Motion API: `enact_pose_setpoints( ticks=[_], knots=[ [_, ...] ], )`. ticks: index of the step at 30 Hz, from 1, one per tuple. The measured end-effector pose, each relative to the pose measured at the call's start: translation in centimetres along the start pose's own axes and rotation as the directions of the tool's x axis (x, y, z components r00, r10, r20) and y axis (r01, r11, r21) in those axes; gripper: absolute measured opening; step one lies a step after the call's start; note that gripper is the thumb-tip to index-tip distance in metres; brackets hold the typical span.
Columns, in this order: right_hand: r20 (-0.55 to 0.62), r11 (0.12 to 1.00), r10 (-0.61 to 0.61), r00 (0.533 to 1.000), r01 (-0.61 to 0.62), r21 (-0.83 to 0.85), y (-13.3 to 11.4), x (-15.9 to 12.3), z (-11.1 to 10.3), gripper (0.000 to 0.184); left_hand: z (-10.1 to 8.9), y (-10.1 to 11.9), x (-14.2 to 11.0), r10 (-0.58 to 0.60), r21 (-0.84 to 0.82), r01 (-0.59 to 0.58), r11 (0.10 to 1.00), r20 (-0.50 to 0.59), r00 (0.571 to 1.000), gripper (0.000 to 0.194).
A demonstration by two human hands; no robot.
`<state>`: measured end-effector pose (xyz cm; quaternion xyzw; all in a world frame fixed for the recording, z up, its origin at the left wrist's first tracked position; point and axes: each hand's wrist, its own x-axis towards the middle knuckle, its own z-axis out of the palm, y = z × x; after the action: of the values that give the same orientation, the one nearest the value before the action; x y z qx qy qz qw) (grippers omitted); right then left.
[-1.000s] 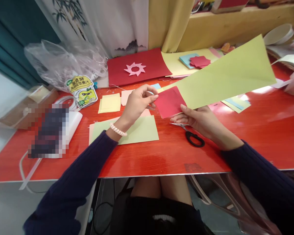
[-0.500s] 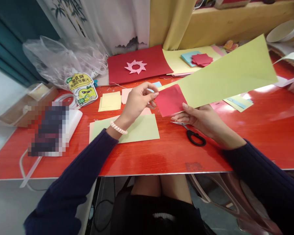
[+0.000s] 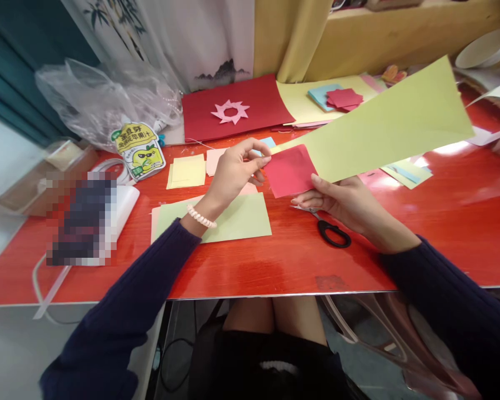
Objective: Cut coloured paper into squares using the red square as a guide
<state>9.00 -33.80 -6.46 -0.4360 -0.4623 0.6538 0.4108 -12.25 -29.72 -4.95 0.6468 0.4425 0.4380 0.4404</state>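
Toward the left of the red tabletop [image 3: 250, 272], small stacks of yellow squares [image 3: 187, 171] and pink squares [image 3: 215, 161] lie already cut, behind a pale green sheet [image 3: 239, 219] that is larger and oblong. On a dark red card [image 3: 262, 105] at the back sits a pink star-shaped paper ring [image 3: 230, 112], seemingly finished. In the middle, a red paper square [image 3: 290, 169] is held up flat against the narrow left part of a yellow-green paper strip [image 3: 391, 119]; no cut along the square's edge shows on the strip, so that part looks undone. Farther right, blue squares [image 3: 321, 95] and red squares [image 3: 345, 100] lie piled at the back.

The left hand [image 3: 239, 166] comes in with its wrist bent, thumb and forefinger pinching the square's upper left corner with the strip's end, the other fingers curled. The right hand [image 3: 350, 203] holds the lower right corner, thumb on the front and fingers behind, just above black-handled scissors [image 3: 334, 234]; whether these fingers touch the blades I cannot tell.
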Motion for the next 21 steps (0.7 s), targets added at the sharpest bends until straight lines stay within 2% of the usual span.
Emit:
enact_pose_setpoints(
  ticks=[6, 10, 12, 14, 16, 18, 21],
  knots=[
    [-0.043, 1.000, 0.024, 0.999, -0.023, 0.020, -0.1, 0.0, 0.3, 0.022, 0.2, -0.2, 0.0, 0.001, 0.005, -0.001, 1.000, -0.001, 1.000, 0.007],
    [-0.085, 1.000, -0.002, 0.996, 0.005, 0.027, 0.0, 0.3, 0.1, 0.023, 0.5, 0.4, 0.0, -0.118, -0.062, 0.115, 0.991, -0.051, 0.992, 0.022],
    [-0.100, 0.999, -0.044, 0.994, 0.046, 0.022, 0.1, 0.4, 0.0, 0.024, 0.8, 0.8, -0.2, -0.195, -0.106, 0.195, 0.975, 0.004, 0.981, 0.029],
    [-0.114, 0.997, -0.073, 0.991, 0.074, 0.005, 0.2, 0.4, 0.1, 0.025, 1.2, 1.1, -0.5, -0.226, -0.126, 0.236, 0.964, 0.090, 0.970, 0.029],
    [-0.115, 0.998, -0.068, 0.991, 0.067, -0.011, 0.3, 0.4, 0.2, 0.026, 1.5, 1.2, -0.8, -0.203, -0.123, 0.219, 0.968, 0.133, 0.970, 0.024],
    [-0.098, 0.997, -0.071, 0.993, 0.070, -0.017, 0.4, 0.4, 0.2, 0.025, 1.7, 1.2, -0.9, -0.144, -0.091, 0.154, 0.984, 0.112, 0.983, 0.022],
    [-0.104, 0.978, -0.208, 0.973, 0.208, -0.005, 0.3, 0.8, -0.7, 0.013, 1.3, 0.6, -0.5, -0.041, -0.026, 0.042, 0.999, 0.035, 0.999, 0.026]
  ],
)
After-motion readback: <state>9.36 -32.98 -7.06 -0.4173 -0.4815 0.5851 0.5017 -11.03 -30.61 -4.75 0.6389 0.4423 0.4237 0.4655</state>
